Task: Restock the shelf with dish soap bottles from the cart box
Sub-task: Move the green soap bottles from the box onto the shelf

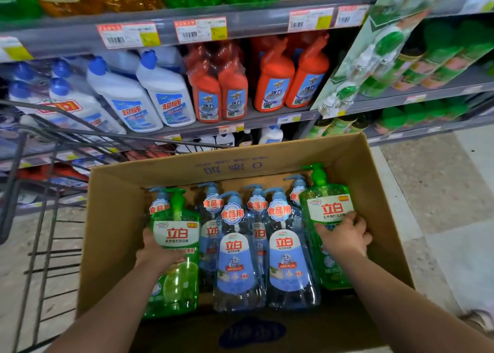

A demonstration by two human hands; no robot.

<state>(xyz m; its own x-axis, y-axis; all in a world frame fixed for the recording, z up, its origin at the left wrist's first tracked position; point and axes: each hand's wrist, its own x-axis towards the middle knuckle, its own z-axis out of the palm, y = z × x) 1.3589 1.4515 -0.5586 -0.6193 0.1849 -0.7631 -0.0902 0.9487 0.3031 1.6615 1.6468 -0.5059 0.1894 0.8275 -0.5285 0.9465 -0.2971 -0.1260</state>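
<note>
Bright even light, soft focus — edges warped, blurred

The left forearm (107,312) and the right forearm (406,296) are bare along all their visible length, from the near edge to the wrists. The left hand (157,248) and the right hand (344,236) are bare too.

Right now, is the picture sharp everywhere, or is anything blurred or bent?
Head view: the left green bottle and right green bottle, gripped by the left hand and right hand, are sharp, labels readable; the shelf rail bows from the wide lens; the hanging packs and the cart are smeared.
</note>
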